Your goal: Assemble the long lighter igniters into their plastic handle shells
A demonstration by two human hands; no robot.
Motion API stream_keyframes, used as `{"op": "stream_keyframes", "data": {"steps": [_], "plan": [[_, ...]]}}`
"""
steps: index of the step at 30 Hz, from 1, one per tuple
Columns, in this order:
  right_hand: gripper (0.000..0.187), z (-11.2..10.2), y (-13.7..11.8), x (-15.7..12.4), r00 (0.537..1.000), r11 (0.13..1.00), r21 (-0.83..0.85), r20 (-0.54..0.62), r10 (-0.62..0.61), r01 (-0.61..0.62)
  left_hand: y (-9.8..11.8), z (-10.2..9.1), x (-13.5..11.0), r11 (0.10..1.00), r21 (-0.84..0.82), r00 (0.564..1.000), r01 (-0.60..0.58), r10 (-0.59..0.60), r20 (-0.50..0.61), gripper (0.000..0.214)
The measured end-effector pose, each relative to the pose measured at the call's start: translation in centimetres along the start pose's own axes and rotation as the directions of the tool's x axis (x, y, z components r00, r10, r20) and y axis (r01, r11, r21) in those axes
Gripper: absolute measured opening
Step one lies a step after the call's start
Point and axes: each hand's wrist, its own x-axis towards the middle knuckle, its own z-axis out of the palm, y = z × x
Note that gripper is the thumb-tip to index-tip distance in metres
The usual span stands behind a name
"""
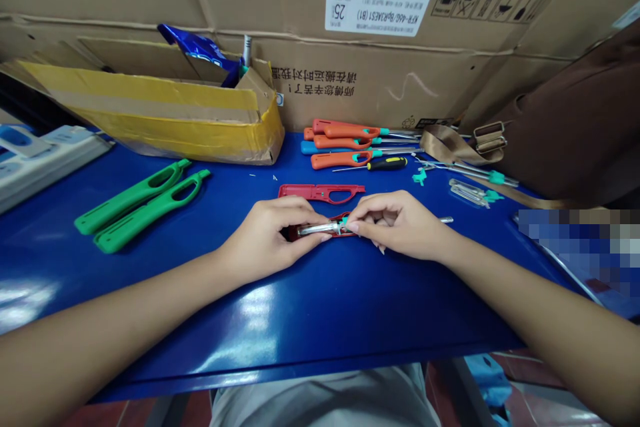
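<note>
My left hand [273, 230] is closed around the left end of an opened gas lighter, its thumb and forefinger on either side. A clear fuel tank [318, 230] lies in the lighter's red half casing [345, 235]. At the trigger end, the fingertips of my right hand [403, 223] are pinched together over a small teal part [344, 220]; what exactly they grip is hidden. A metal rod tip [447, 219] sticks out past my right hand. Just behind, a second red half casing [323, 193] rests on the blue table.
Green lighter casings [143, 203] lie at left. Behind are several orange lighters [343, 159], a screwdriver [387, 163], metal tubes with teal parts [470, 173] and clear tanks [467, 193]. A taped carton [200, 120] and a power strip [50, 160] stand at back left. A strap [445, 145] lies right.
</note>
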Motion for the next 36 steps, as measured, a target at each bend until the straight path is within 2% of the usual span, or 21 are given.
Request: {"op": "stream_keyframes", "data": {"steps": [10, 36], "plan": [[0.026, -0.16, 0.09, -0.01, 1.0, 1.0, 0.022, 0.015, 0.009, -0.009, 0.28, -0.03, 0.04, 1.0, 0.01, 1.0, -0.01, 0.01, -0.023, 0.014], [0.027, -0.11, 0.09, 0.05, 0.996, 0.996, -0.062, 0.058, -0.068, 0.072, -0.03, 0.03, -0.14, 1.0, -0.012, 1.0, -0.002, 0.003, 0.027, 0.017]]}}
